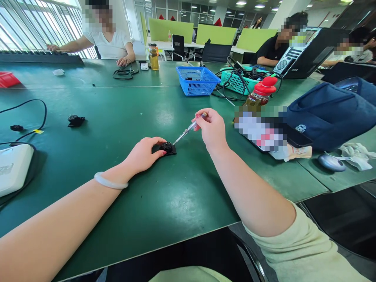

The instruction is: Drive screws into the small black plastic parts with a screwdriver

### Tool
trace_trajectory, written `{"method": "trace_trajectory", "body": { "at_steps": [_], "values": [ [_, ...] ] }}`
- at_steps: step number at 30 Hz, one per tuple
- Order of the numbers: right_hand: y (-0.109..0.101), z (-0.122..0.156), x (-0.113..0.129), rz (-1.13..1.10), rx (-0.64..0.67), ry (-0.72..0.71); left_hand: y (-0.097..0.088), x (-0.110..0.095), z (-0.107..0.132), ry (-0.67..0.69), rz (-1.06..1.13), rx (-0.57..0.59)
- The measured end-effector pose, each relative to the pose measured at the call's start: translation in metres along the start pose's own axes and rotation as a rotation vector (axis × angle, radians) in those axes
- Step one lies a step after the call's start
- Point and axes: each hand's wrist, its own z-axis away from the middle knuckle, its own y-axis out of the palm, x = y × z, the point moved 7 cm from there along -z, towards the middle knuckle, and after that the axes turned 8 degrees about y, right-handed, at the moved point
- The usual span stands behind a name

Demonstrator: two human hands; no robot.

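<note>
A small black part with a round top and a flat square base [167,147] lies on the green table [117,105]. My left hand [147,153] grips its left side between thumb and fingers. Held in my right hand [212,127] is a slim screwdriver [188,130] with a clear handle, slanting down to the left. Its tip reaches the right side of the black part; whether it touches cannot be made out. Farther left lies another small black part [76,120], apart from both hands.
At left are a white box [14,166], a black cable [44,105] and a red tray [8,79]. Blue [198,82] and teal [237,80] baskets stand ahead. A red-lidded bottle [261,94], blue bag [331,111] and mouse [331,162] are at right. People sit opposite.
</note>
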Motion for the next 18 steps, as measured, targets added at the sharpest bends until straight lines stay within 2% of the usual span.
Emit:
{"method": "trace_trajectory", "body": {
  "at_steps": [8,18],
  "values": [
    [0.002,0.0,-0.001,0.001,0.027,-0.014,0.001,0.002,0.0,-0.021,0.002,0.004],
    [0.001,-0.01,-0.017,0.041,0.029,0.044,0.0,0.001,0.0,0.006,0.003,-0.005]
  ]
}}
